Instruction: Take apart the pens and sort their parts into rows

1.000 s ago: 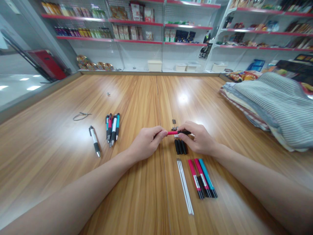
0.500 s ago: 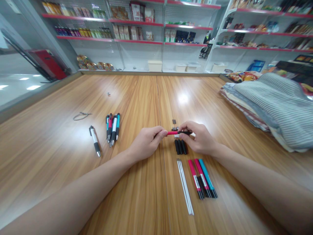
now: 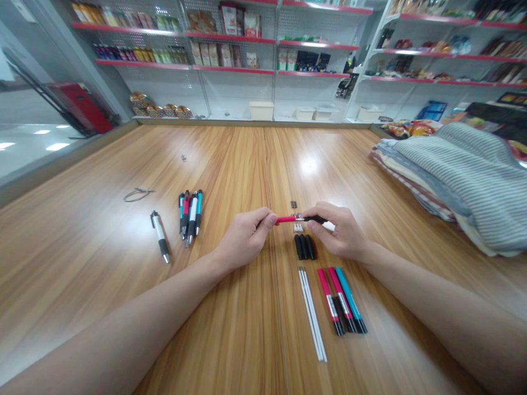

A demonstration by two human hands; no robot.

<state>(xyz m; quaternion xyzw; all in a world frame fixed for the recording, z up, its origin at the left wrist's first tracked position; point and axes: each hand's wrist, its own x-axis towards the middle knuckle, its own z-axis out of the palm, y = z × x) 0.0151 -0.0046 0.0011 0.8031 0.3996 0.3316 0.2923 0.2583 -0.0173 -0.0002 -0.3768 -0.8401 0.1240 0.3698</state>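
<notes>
My left hand (image 3: 247,235) pinches the end of a red pen barrel (image 3: 286,219) between thumb and fingers. A black rubber pen grip (image 3: 315,219) is in the closed fingers of my right hand (image 3: 340,231). Between barrel and grip a short pale section shows, in line with both. Just below lie several black grips (image 3: 304,247) side by side, with small white pieces (image 3: 298,227) and small metal parts (image 3: 293,204) above them. Nearer to me are thin white pen refills (image 3: 313,315) and a row of red and blue pen barrels (image 3: 341,299).
Left of my hands lie a bunch of assembled pens (image 3: 191,216), a white pen (image 3: 160,236) and a thin grey loop (image 3: 138,194). Folded striped cloths (image 3: 465,170) are stacked on the right of the wooden table (image 3: 230,340). Stocked shelves (image 3: 230,68) stand behind.
The black grip has moved right, away from the red barrel, and a pale section now shows between them. My left hand has barely shifted.
</notes>
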